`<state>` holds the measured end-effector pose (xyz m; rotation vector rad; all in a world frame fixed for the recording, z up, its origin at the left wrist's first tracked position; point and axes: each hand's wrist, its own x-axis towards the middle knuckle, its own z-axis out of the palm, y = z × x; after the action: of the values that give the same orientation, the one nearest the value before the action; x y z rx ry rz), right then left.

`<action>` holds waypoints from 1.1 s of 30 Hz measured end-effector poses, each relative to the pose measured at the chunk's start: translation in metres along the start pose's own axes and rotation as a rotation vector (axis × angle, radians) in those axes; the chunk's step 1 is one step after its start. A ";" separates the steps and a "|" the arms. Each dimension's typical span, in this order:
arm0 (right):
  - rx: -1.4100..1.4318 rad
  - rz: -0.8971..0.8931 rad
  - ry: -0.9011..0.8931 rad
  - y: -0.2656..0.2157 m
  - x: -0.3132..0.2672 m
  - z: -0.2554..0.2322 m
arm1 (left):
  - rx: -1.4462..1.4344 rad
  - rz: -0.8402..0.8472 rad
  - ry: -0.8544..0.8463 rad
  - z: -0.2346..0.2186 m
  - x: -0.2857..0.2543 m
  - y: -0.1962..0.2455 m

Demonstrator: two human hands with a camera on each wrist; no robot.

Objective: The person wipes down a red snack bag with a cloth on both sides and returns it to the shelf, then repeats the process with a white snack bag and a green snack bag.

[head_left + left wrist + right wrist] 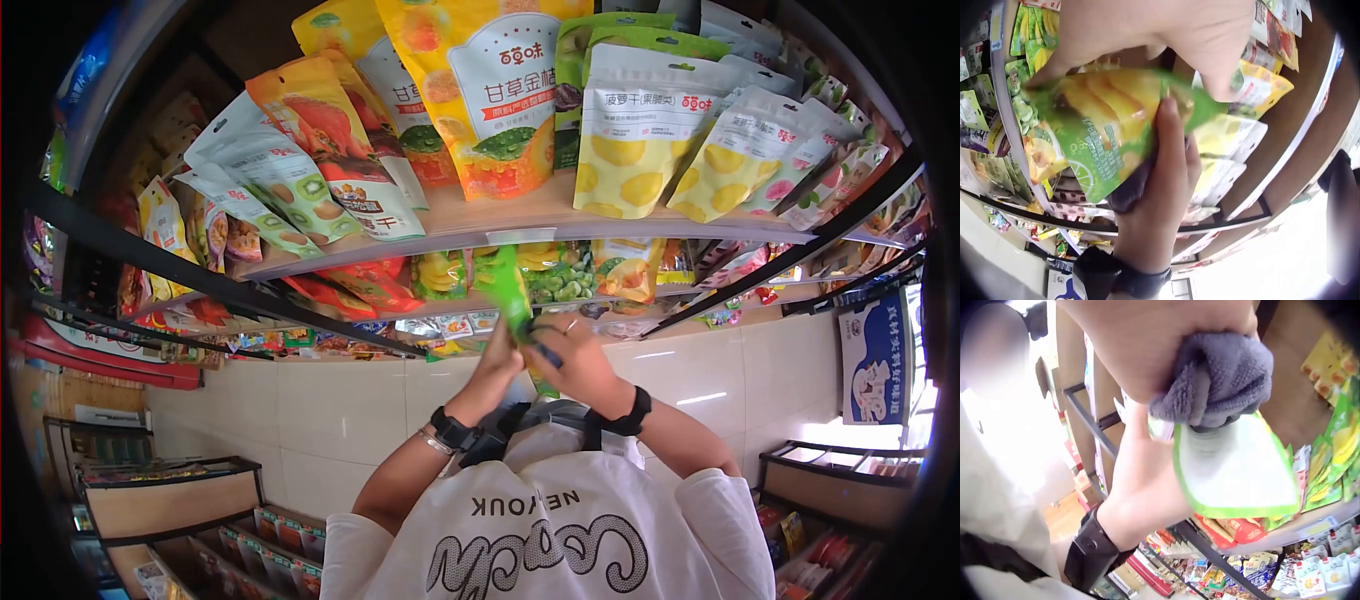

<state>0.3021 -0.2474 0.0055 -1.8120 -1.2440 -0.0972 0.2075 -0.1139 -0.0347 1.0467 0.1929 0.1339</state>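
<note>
A green snack bag point(1110, 119) with pictures of yellow fruit is held up in front of the shelf, blurred in the head view. My left hand point(493, 365) grips it; the left wrist view shows that hand's fingers spread along the bag's edges. Bunched in my right hand point(578, 365) is a dark grey cloth point(1229, 375). In the right wrist view the cloth lies against the bag's pale, green-bordered back point(1241, 472). My right thumb point(1171, 122) rests on the printed front, so the right hand pinches bag and cloth together.
Pouches of dried fruit, among them a yellow pouch point(500, 100) and a white-and-yellow pouch point(635, 130), stand on the upper shelf point(450, 225). More bags fill the shelf below. Low display bins point(170, 500) stand on both sides, and a dark blue box point(872, 360) is at right.
</note>
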 end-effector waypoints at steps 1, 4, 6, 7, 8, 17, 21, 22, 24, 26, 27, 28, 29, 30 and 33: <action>-0.012 -0.054 -0.005 -0.005 -0.001 0.006 | -0.072 0.029 -0.076 0.002 -0.003 -0.007; -0.008 -0.085 -0.031 -0.016 -0.002 0.011 | -0.216 -0.115 -0.079 -0.006 -0.004 -0.005; 0.010 -0.135 -0.103 -0.015 -0.003 0.009 | -0.362 -0.193 -0.021 -0.007 -0.004 0.003; -0.046 -0.188 -0.111 -0.012 -0.005 0.008 | -0.407 -0.199 -0.034 -0.010 -0.004 0.006; -0.105 -0.240 -0.117 -0.007 -0.006 0.009 | -0.451 -0.205 -0.049 -0.013 -0.004 0.008; -0.111 -0.179 0.003 -0.003 0.003 0.028 | -0.261 -0.162 0.112 -0.010 0.008 -0.006; -0.308 -0.060 0.151 0.022 0.025 0.008 | -0.280 -0.212 0.008 0.000 0.005 0.011; -0.297 0.085 0.193 0.023 0.029 0.004 | -0.245 -0.226 -0.010 -0.001 0.004 0.010; -0.231 0.003 0.133 0.011 0.022 0.010 | -0.302 -0.266 0.008 -0.001 0.003 0.008; -0.119 -0.134 0.062 -0.002 0.015 0.020 | -0.254 -0.246 0.086 0.003 0.004 0.006; -0.159 -0.085 0.079 0.001 0.018 0.017 | -0.255 -0.269 0.054 0.003 0.003 0.006; -0.197 -0.036 0.095 0.009 0.022 0.011 | -0.255 -0.291 0.023 0.002 0.003 0.006; -0.236 0.013 0.111 0.016 0.027 0.006 | -0.255 -0.313 -0.007 0.000 0.002 0.006; -0.273 0.064 0.126 0.019 0.028 0.004 | -0.211 -0.294 -0.085 -0.003 0.001 0.005; -0.210 0.053 0.085 0.016 0.024 0.006 | -0.204 -0.328 -0.105 0.000 0.001 0.008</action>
<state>0.3239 -0.2277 0.0049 -1.9978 -1.1599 -0.2812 0.2082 -0.1095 -0.0276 0.8046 0.2474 -0.1947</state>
